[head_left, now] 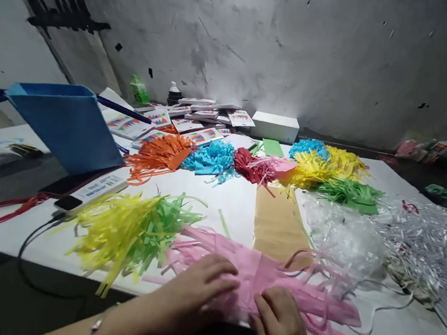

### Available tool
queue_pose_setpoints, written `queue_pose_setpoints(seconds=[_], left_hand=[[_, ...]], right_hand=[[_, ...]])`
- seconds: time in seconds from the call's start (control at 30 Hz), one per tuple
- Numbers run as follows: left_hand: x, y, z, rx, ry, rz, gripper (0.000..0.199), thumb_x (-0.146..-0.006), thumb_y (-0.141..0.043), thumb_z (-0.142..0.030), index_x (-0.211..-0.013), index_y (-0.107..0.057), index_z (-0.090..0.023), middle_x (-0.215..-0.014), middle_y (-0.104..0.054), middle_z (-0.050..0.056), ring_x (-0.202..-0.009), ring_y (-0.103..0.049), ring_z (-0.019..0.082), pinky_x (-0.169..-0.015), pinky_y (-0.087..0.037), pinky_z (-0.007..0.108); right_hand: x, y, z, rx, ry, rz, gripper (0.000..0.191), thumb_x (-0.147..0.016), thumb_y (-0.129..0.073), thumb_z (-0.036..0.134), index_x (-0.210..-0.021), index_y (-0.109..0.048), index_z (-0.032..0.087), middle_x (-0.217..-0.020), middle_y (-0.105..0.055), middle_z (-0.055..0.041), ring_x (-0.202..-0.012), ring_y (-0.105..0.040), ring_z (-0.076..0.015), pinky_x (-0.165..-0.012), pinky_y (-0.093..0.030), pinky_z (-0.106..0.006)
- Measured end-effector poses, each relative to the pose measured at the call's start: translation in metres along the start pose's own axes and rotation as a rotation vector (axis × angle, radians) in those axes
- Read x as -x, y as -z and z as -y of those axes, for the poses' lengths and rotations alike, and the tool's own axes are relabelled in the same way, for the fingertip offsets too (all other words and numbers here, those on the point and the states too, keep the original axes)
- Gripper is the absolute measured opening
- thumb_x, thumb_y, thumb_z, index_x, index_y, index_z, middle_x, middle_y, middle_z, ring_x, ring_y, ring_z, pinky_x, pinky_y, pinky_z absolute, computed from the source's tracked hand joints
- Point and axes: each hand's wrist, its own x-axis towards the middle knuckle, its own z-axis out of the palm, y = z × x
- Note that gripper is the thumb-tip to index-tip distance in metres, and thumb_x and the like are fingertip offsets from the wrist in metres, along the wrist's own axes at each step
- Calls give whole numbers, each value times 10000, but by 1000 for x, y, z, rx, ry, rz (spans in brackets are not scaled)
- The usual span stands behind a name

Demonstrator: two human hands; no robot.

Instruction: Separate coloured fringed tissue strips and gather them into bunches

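A pink tissue paper tassel [251, 271] lies sideways at the table's front edge, its cut strips fanning out to both sides of a plain middle band. My left hand [203, 284] is closed over the strips left of the band; its thumb is blurred. On the band's lower right edge, my right hand [281, 324] pinches the paper, with fingertips bent and close together. Left of my hands sits a yellow fringed tissue bundle [118, 225], with a green fringed bundle [165, 225] against it. A brown card [279, 223] lies just beyond the pink paper.
Along the back run orange [163, 155], blue [212, 158] and red [244, 162] tassels, with yellow and green ones further right. Clear plastic [344, 242] and silvery strips [428, 252] cover the right. A blue box [65, 126] leans left, near a black cable [25, 257].
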Motion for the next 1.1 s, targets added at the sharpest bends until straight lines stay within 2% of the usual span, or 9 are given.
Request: queue_pose_setpoints(seconds=[0.1, 0.27, 0.53, 0.7, 0.8, 0.87, 0.93, 1.03, 1.1], left_hand=[[-13, -23, -18, -42, -61, 169, 268, -884, -619, -152, -1148, -606, -194, -1136, -684, 96, -1009, -590, 254, -898, -462, 371], [-19, -28, -15, 23, -51, 151, 70, -910, -614, -162, -965, -633, -201, -1065, -688, 57, -957, -579, 218, -821, -440, 321], [-8, -27, -10, 80, -17, 68, 229, -909, -500, -22, -1001, -621, -193, -1042, -688, 52, -943, -558, 204, -816, -434, 313], [-6, -27, -9, 72, -23, 27, 240, -875, -537, -53, -1068, -600, -181, -1046, -680, 65, -942, -563, 219, -806, -449, 327], [-7, -29, -6, 52, -7, 15, 270, -868, -486, -2, -1027, -602, -186, -1012, -688, 58, -910, -566, 213, -777, -441, 315], [-8, -31, -6, 32, -10, 0, 280, -874, -450, 26, -986, -596, -185, -1000, -693, 55, -904, -569, 209, -791, -431, 317], [-7, -32, -6, 18, -29, -6, 272, -890, -438, 28, -977, -585, -183, -1012, -701, 54, -924, -574, 209, -831, -417, 330], [-3, -35, -7, 14, -23, 19, 250, -891, -474, 14, -969, -592, -192, -956, -709, 33, -895, -583, 201, -836, -401, 334], [-3, -37, -6, 15, 63, 51, 241, -868, -521, 5, -952, -614, -201, -901, -706, 20, -858, -590, 198, -807, -403, 322]], right_hand=[[6, 7, 0, -30, -12, 12, 214, -943, -515, 116, -1101, -658, 138, -958, -690, -98, -885, -666, -226, -802, -569, -385], [26, 14, -4, 31, 23, -3, 241, -942, -535, 110, -1146, -660, 140, -1095, -716, -107, -1084, -662, -240, -936, -550, -398], [18, 17, 3, -10, -56, 30, 192, -921, -568, 68, -1066, -657, 158, -975, -694, -67, -932, -638, -210, -925, -449, -409], [8, 18, 7, -119, -232, 55, 144, -958, -519, 78, -919, -605, 186, -850, -641, -24, -792, -579, -165, -810, -423, -347], [2, 13, 9, -27, -193, 11, 126, -960, -516, 99, -1007, -622, 148, -980, -679, -82, -940, -604, -218, -895, -414, -385], [-1, 10, 9, 29, -86, -12, 236, -950, -471, 56, -1121, -626, 105, -1090, -696, -116, -1087, -596, -253, -1029, -357, -443], [-2, 9, 8, 3, -27, -13, 332, -930, -408, -2, -1158, -624, 104, -1093, -714, -96, -1126, -594, -239, -1099, -303, -451], [0, 14, 5, -120, -107, 18, 297, -928, -434, 11, -1092, -626, 167, -977, -716, -28, -1030, -608, -201, -1034, -339, -382], [1, 18, 5, -177, -212, 78, 199, -954, -486, 77, -1022, -614, 214, -923, -691, 0, -966, -598, -194, -931, -366, -345]])
